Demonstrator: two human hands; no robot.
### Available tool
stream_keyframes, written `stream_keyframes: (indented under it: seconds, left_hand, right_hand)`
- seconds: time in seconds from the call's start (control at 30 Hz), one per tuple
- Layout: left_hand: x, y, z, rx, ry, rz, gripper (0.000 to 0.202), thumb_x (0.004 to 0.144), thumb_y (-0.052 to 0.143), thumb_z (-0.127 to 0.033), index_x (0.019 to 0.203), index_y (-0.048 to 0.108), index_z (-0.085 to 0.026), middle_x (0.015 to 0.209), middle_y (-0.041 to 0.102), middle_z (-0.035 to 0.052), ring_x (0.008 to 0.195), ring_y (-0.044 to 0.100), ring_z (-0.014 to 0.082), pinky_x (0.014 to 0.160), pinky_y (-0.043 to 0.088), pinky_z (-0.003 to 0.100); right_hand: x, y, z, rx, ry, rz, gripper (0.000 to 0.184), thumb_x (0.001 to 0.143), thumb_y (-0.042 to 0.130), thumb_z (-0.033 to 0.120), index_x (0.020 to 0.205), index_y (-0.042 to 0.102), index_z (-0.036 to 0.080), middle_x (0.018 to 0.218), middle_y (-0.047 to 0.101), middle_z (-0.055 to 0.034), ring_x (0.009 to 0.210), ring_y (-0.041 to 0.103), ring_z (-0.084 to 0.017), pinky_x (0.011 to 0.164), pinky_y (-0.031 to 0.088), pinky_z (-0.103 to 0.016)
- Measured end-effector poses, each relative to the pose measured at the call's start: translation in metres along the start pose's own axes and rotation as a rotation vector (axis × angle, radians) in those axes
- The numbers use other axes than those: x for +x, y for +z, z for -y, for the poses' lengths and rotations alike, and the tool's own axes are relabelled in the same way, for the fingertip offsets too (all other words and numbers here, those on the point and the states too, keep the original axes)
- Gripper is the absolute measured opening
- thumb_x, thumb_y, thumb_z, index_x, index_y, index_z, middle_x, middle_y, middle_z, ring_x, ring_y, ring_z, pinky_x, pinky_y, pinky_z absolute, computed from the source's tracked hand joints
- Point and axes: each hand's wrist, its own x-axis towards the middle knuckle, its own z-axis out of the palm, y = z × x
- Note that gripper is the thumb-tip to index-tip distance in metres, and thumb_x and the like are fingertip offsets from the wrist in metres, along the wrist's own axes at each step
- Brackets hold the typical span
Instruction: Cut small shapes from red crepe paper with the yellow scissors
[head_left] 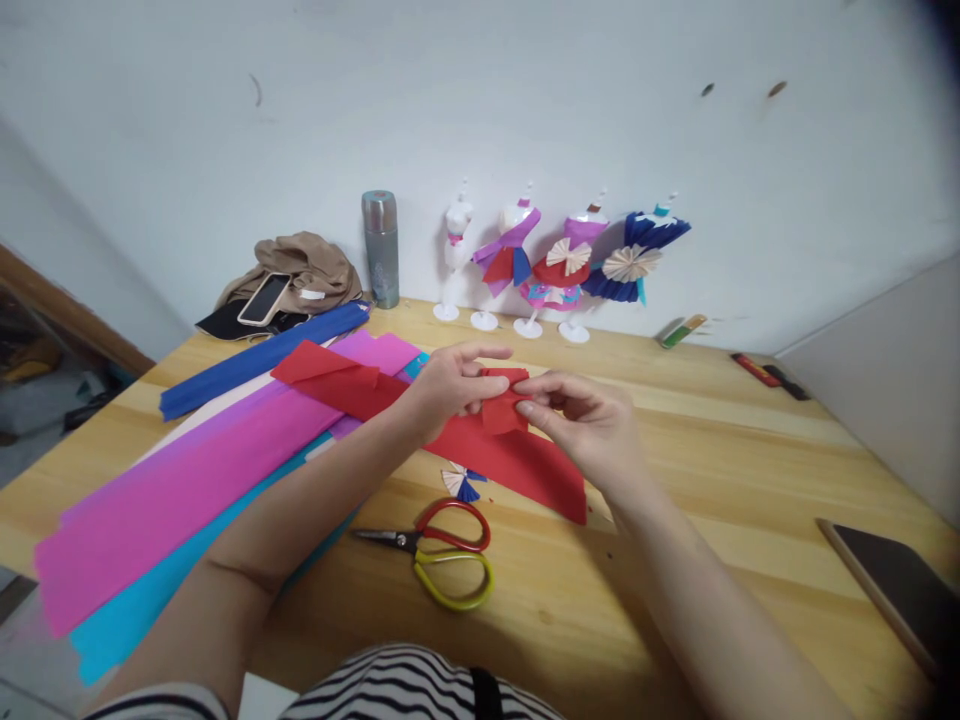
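Between my two hands is a small folded piece of red crepe paper (504, 414). My left hand (450, 385) pinches its left side with the thumb on top. The thumb and fingertips of my right hand (581, 415) grip its right edge. Below both hands a long red crepe paper strip (517, 465) lies on the table. A small pleated fan piece in cream and blue (463, 482) rests just in front of that strip. Nearer to me are scissors (420, 545) with one red and one yellow handle, their blades pointing left.
Magenta (187, 470) and turquoise (142, 600) crepe paper sheets spread across the left. Behind stand a thermos (382, 250) and several small mannequins in paper dresses (566, 260). A phone (264, 299) lies by a brown cloth (307, 265); a dark tablet-like object (892, 590) sits at right.
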Motion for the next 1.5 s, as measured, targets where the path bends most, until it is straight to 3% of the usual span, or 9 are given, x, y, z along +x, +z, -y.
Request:
stream_keyframes:
  seconds: [0.3, 0.63, 1.0, 1.23, 1.3, 1.37, 1.43, 1.5]
  left_hand:
    - [0.000, -0.001, 0.002, -0.116, -0.072, 0.052, 0.041, 0.073, 0.071, -0.018, 0.113, 0.071, -0.011, 0.047, 0.052, -0.0076, 0.038, 0.040, 0.0033, 0.038, 0.023, 0.017]
    - [-0.004, 0.005, -0.001, -0.132, -0.069, 0.009, 0.037, 0.076, 0.069, -0.013, 0.113, 0.071, -0.010, 0.049, 0.052, -0.0084, 0.037, 0.040, 0.0021, 0.037, 0.024, 0.016]
    - [-0.005, 0.007, -0.002, -0.123, -0.097, -0.014, 0.034, 0.079, 0.067, -0.012, 0.112, 0.070, -0.007, 0.047, 0.051, -0.0087, 0.037, 0.040, 0.0026, 0.037, 0.026, 0.016]
    - [-0.006, 0.007, -0.001, -0.088, -0.087, -0.006, 0.035, 0.079, 0.067, -0.014, 0.114, 0.070, -0.008, 0.050, 0.051, -0.0085, 0.038, 0.040, 0.0030, 0.037, 0.027, 0.017]
    - [-0.006, 0.007, -0.001, -0.004, -0.039, 0.006, 0.034, 0.082, 0.067, -0.020, 0.114, 0.071, -0.009, 0.052, 0.054, -0.0063, 0.041, 0.043, 0.0042, 0.039, 0.030, 0.017]
    - [-0.006, 0.005, -0.002, 0.139, 0.102, -0.020, 0.029, 0.085, 0.066, -0.027, 0.108, 0.075, -0.012, 0.067, 0.066, 0.0007, 0.053, 0.053, 0.0063, 0.046, 0.039, 0.017]
    - [-0.007, 0.004, -0.002, 0.298, 0.317, -0.069, 0.026, 0.083, 0.069, -0.033, 0.100, 0.077, -0.016, 0.096, 0.074, 0.0085, 0.077, 0.065, 0.0118, 0.059, 0.049, 0.019]
    - [-0.008, 0.003, -0.002, 0.438, 0.517, -0.079, 0.028, 0.077, 0.074, -0.036, 0.099, 0.077, -0.018, 0.119, 0.072, 0.0123, 0.105, 0.068, 0.0205, 0.074, 0.055, 0.026]
  right_hand:
    - [-0.004, -0.007, 0.001, -0.078, -0.152, 0.025, 0.012, 0.080, 0.074, 0.022, 0.090, 0.078, 0.027, 0.072, 0.069, -0.0011, 0.063, 0.058, -0.018, 0.061, 0.048, -0.035]
    - [-0.005, -0.008, 0.007, -0.270, -0.371, -0.020, 0.013, 0.087, 0.069, 0.018, 0.092, 0.077, 0.028, 0.075, 0.070, -0.0032, 0.064, 0.060, -0.020, 0.063, 0.050, -0.038]
    - [-0.003, -0.009, 0.010, -0.341, -0.473, -0.014, 0.017, 0.088, 0.067, 0.015, 0.091, 0.076, 0.029, 0.077, 0.074, -0.0038, 0.067, 0.065, -0.021, 0.062, 0.050, -0.037]
    - [-0.003, -0.009, 0.009, -0.358, -0.464, -0.030, 0.014, 0.089, 0.066, 0.017, 0.088, 0.075, 0.028, 0.078, 0.067, -0.0048, 0.066, 0.060, -0.020, 0.060, 0.047, -0.037]
    - [-0.002, -0.009, 0.009, -0.331, -0.444, -0.060, 0.014, 0.088, 0.066, 0.017, 0.085, 0.074, 0.027, 0.079, 0.063, -0.0052, 0.067, 0.058, -0.021, 0.061, 0.046, -0.037]
    - [-0.002, -0.008, 0.009, -0.280, -0.389, -0.082, 0.013, 0.087, 0.067, 0.018, 0.081, 0.073, 0.027, 0.080, 0.061, -0.0057, 0.069, 0.057, -0.021, 0.062, 0.045, -0.038]
    - [-0.001, -0.008, 0.008, -0.197, -0.315, -0.108, 0.012, 0.086, 0.068, 0.019, 0.078, 0.072, 0.026, 0.080, 0.059, -0.0049, 0.067, 0.056, -0.020, 0.063, 0.044, -0.037]
    - [0.000, -0.007, 0.007, -0.120, -0.264, -0.133, 0.011, 0.084, 0.069, 0.019, 0.075, 0.071, 0.025, 0.077, 0.058, -0.0028, 0.064, 0.054, -0.018, 0.061, 0.043, -0.035]
